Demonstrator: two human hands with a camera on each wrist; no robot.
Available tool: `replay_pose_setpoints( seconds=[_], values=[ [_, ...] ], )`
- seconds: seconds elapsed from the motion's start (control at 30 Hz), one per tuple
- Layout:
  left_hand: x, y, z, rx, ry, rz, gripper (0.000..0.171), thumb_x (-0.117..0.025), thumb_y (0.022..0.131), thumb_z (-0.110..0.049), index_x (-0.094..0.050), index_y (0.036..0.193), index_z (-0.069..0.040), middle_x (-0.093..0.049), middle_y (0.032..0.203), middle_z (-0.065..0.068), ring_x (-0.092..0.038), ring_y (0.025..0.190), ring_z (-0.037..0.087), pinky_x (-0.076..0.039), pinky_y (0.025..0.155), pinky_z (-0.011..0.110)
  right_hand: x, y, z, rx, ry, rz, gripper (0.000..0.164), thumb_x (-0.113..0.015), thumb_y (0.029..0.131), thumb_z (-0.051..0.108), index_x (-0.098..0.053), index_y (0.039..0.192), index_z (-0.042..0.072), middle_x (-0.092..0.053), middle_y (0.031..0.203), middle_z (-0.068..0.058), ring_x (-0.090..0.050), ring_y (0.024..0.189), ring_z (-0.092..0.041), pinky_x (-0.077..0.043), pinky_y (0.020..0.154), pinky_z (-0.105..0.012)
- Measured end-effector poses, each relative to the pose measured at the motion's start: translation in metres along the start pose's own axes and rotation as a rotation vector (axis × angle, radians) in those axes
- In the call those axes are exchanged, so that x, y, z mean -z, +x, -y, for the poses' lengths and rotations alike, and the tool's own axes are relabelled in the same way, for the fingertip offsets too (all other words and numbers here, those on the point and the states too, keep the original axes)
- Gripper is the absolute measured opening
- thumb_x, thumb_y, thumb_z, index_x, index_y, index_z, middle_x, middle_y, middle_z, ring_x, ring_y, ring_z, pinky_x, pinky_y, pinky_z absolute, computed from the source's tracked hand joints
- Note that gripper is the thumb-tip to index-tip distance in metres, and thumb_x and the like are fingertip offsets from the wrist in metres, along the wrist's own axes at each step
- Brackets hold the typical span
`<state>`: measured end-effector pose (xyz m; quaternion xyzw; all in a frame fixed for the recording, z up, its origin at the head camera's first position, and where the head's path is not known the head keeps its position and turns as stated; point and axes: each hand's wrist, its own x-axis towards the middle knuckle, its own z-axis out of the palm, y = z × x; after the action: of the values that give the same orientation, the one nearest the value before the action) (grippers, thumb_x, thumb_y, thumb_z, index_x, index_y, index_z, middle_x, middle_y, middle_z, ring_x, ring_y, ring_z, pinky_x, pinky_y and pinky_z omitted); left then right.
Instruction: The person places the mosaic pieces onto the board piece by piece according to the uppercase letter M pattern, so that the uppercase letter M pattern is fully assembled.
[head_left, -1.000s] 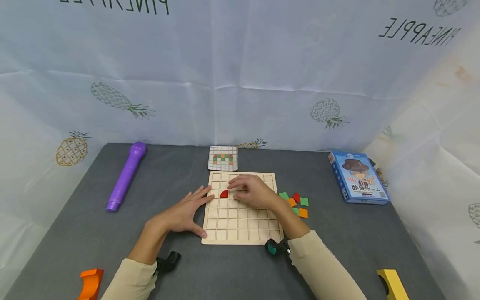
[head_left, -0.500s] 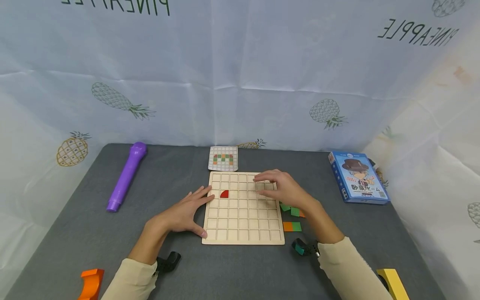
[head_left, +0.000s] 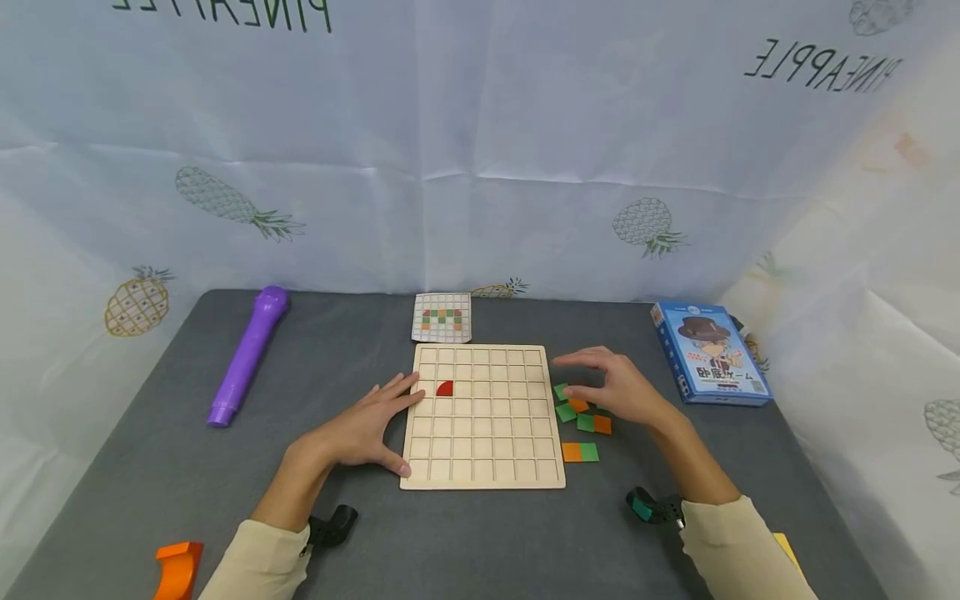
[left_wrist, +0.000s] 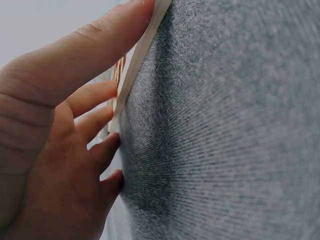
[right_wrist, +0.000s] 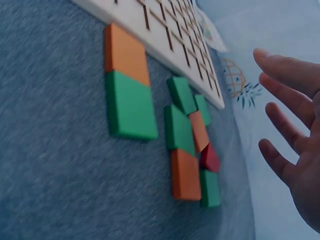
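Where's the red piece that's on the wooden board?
In the head view, the red piece sits on the wooden board, second column from the left, third row from the far edge, just right of the left hand.

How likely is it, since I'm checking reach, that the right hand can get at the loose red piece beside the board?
Probably yes: the right hand is close, apparently empty, and the red piece seems uncovered, though an orange tile and green tile crowd it.
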<state>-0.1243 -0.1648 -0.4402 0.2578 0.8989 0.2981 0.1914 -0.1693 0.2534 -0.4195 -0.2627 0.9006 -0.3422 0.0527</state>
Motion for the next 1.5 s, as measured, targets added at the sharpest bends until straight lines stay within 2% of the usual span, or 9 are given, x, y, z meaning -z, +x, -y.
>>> replay_pose_setpoints(
  seconds=[0.2, 0.4, 1.17, 1.37, 1.5],
  values=[
    [-0.001, -0.003, 0.002, 0.016, 0.000, -0.001, 0.114, -0.094, 0.067, -0.042, -0.037, 0.158, -0.004, -0.015, 0.172, 0.019, -0.010, 0.159, 0.046, -0.011, 0.125, 0.071, -0.004, -0.004, -0.009, -0.017, 0.025, 0.027, 0.043, -0.076, 0.093, 0.023, -0.068, 0.134, 0.014, -0.066, 0.136, -0.010, -0.054, 0.130, -0.035, -0.048, 0.105, -0.063],
    [-0.002, -0.002, 0.004, 0.004, 0.004, -0.011, 0.114, -0.094, 0.067, -0.043, -0.037, 0.158, -0.005, -0.015, 0.172, 0.018, -0.011, 0.159, 0.046, -0.011, 0.124, 0.072, -0.009, -0.006, -0.014, -0.042, -0.013, 0.051, 0.041, -0.077, 0.091, 0.023, -0.071, 0.131, 0.016, -0.069, 0.132, -0.008, -0.054, 0.129, -0.035, -0.046, 0.106, -0.063],
    [-0.002, 0.000, 0.005, 0.013, -0.001, -0.002, 0.114, -0.094, 0.067, -0.042, -0.037, 0.158, -0.006, -0.015, 0.173, 0.016, -0.010, 0.160, 0.044, -0.010, 0.126, 0.070, -0.018, -0.006, -0.026, -0.042, -0.058, 0.045, 0.027, -0.075, 0.092, 0.016, -0.077, 0.120, 0.017, -0.073, 0.127, -0.007, -0.059, 0.123, -0.035, -0.048, 0.104, -0.061],
    [-0.003, 0.000, 0.006, 0.017, 0.001, 0.000, 0.115, -0.094, 0.066, -0.043, -0.037, 0.159, -0.007, -0.015, 0.173, 0.016, -0.010, 0.160, 0.044, -0.010, 0.126, 0.070, -0.018, -0.005, -0.027, -0.052, -0.072, 0.057, 0.022, -0.075, 0.092, 0.015, -0.080, 0.114, 0.016, -0.075, 0.123, -0.007, -0.063, 0.118, -0.033, -0.052, 0.101, -0.057],
    [-0.003, 0.000, 0.006, 0.013, 0.000, -0.002, 0.115, -0.095, 0.066, -0.043, -0.037, 0.158, -0.006, -0.015, 0.173, 0.016, -0.011, 0.160, 0.044, -0.010, 0.126, 0.070, -0.017, -0.003, -0.028, -0.054, -0.070, 0.069, 0.019, -0.075, 0.092, 0.015, -0.081, 0.110, 0.015, -0.076, 0.120, -0.006, -0.065, 0.116, -0.031, -0.057, 0.094, -0.045]
  ],
)
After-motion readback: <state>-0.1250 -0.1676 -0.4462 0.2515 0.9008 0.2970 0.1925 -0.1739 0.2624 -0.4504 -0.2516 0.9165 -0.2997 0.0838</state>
